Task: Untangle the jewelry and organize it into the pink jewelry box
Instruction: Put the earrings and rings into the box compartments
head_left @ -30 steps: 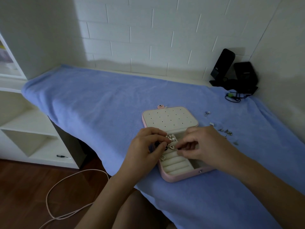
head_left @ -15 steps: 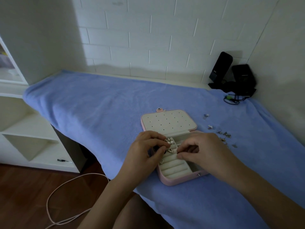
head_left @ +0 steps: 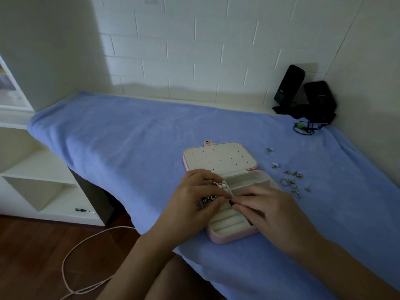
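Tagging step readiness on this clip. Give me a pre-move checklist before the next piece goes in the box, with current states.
1. The pink jewelry box is open, its lid flat behind it: ok.
2. The ring rolls at the near end are bare where visible: ok.
3. The left hand and right hand meet fingertips over the box; piece pinched between them: cannot tell.
4. Tangle freed: cannot tell, the fingers hide it.
5. Some small pieces sit in the far-left compartment: ok.
6. All jewelry off the blue towel: not ok, loose pieces lie right of the box.
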Tool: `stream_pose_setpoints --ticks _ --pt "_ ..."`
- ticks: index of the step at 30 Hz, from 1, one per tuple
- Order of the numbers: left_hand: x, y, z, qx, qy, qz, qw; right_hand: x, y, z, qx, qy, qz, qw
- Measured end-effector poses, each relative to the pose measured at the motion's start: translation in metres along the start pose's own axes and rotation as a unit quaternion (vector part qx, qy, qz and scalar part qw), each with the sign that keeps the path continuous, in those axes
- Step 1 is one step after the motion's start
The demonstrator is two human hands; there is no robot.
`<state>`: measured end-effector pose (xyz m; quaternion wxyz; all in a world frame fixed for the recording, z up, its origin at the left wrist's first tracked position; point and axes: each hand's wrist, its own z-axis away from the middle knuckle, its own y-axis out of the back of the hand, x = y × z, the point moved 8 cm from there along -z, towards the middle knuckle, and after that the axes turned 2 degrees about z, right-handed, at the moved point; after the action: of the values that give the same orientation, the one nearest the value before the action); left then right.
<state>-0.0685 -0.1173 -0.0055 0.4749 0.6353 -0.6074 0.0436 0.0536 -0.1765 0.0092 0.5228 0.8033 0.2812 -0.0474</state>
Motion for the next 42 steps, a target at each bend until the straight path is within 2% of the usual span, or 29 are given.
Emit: stream_pose_setpoints --ticks 5,9,14,16,18,22,25,30,33,38,42 --pt "0.001 -0.007 -0.002 -0.017 -0.023 -0.030 0.999 -0.008 -0.001 0.005 -0.020 0.027 0.078 0.996" --pt "0.007 -0.006 -0.005 0.006 -0.048 -0.033 0.998 -0.007 -0.001 0.008 -0.079 0.028 0.120 0.989" --pt "0.010 -0.009 -0.007 -0.012 -0.049 -0.039 0.998 0.013 0.015 -0.001 -0.180 -0.006 0.016 0.984" --pt "0.010 -0.010 -0.009 -0.027 -0.048 -0.053 0.997 0.032 0.042 -0.012 -0.129 -0.042 -0.028 0.990" --pt "0.010 -0.012 -0.011 -0.039 -0.043 -0.063 0.996 0.065 0.071 -0.022 -0.086 -0.123 -0.059 0.987" --pt "0.011 -0.011 -0.015 -0.036 0.008 -0.076 0.996 0.124 0.096 -0.033 -0.126 -0.217 0.021 0.968" --pt "0.010 -0.013 -0.017 -0.040 0.033 -0.082 0.995 0.148 0.098 -0.035 -0.141 -0.255 0.006 0.957" --pt "0.013 -0.013 -0.020 -0.068 0.013 -0.136 0.988 0.164 0.080 -0.036 -0.162 -0.267 -0.045 0.949" --pt "0.025 -0.016 -0.023 -0.097 -0.039 -0.190 0.976 0.169 0.073 -0.037 -0.144 -0.265 -0.064 0.951" --pt "0.028 -0.022 -0.028 -0.156 -0.057 -0.246 0.955 0.175 0.070 -0.036 -0.100 -0.257 -0.083 0.958" --pt "0.033 -0.026 -0.030 -0.157 -0.076 -0.249 0.953 0.188 0.073 -0.031 -0.075 -0.266 -0.080 0.958"
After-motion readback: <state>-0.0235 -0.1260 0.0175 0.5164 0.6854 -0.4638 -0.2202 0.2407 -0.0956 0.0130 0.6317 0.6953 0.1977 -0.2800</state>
